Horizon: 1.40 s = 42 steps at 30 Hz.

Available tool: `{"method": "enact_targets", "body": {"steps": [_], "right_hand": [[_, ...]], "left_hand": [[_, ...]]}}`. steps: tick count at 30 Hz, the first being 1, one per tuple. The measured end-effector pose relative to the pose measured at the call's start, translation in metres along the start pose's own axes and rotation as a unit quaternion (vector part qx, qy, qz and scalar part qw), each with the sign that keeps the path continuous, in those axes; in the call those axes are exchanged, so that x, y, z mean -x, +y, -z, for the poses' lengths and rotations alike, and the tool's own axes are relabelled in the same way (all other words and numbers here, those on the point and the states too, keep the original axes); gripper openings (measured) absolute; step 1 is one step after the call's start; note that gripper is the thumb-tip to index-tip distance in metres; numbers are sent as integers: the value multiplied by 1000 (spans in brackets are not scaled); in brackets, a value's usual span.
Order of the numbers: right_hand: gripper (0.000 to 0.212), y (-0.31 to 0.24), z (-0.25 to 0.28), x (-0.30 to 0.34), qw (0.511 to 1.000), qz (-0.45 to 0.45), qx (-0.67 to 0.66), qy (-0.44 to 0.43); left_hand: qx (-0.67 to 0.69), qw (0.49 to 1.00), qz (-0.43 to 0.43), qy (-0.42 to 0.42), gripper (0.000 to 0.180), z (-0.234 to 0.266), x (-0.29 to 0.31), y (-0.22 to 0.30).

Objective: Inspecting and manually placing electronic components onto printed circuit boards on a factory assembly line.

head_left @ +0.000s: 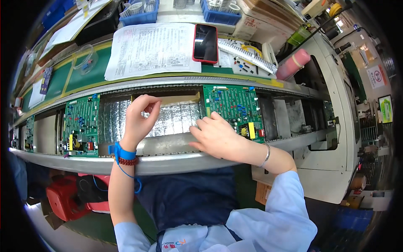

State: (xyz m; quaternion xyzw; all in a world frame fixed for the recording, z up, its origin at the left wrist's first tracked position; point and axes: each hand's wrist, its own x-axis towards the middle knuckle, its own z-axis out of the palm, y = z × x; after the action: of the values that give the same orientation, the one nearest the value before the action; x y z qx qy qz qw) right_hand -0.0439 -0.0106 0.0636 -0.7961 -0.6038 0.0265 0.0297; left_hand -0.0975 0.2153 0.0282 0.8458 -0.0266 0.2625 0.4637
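Observation:
Above the conveyor, my left hand [140, 119] is closed, thumb and fingertips pinched together. What it holds, if anything, I cannot make out. A tan strip [182, 99] lies along the far rail just beyond those fingertips; whether they touch it is unclear. My right hand [216, 136] is open and palm down, with loosely bent fingers apart, at the lower left edge of a green circuit board [228, 105]. That board spans the two rails and carries blue, red and yellow parts. Further left, a similar circuit board [82, 122] sits on the same rails. A blue wrist strap [126, 153] circles my left wrist.
The near metal rail [180, 164] runs beneath my forearms. Behind the conveyor lie a printed sheet [153, 52], a red-edged phone [205, 43] and small black parts [245, 67]. Blue bins [220, 16] stand farther back. A pale machine [327, 155] stands at the right, a red stool [63, 197] lower left.

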Motion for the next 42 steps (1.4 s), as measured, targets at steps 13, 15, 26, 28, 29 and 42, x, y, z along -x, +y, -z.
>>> {"method": "enact_targets", "body": {"steps": [13, 15, 26, 28, 29, 42], "right_hand": [[27, 22, 5, 36, 995, -96, 26, -7], [25, 25, 7, 42, 994, -110, 20, -8], [26, 50, 12, 87, 980, -197, 25, -28], [26, 54, 15, 95, 975, -219, 19, -26], [26, 56, 15, 98, 976, -217, 19, -25], [26, 91, 13, 133, 941, -333, 45, -36]], "left_hand": [[-48, 996, -41, 62, 11, 16, -2, 5], [-90, 984, -67, 141, 14, 31, -1, 16], [-291, 863, 90, 404, 30, 199, 94, -51], [-458, 803, 184, 334, 42, 245, 124, -88], [-459, 802, 184, 336, 42, 257, 133, -98], [-185, 830, 436, 294, 64, 288, 161, -146]]}}
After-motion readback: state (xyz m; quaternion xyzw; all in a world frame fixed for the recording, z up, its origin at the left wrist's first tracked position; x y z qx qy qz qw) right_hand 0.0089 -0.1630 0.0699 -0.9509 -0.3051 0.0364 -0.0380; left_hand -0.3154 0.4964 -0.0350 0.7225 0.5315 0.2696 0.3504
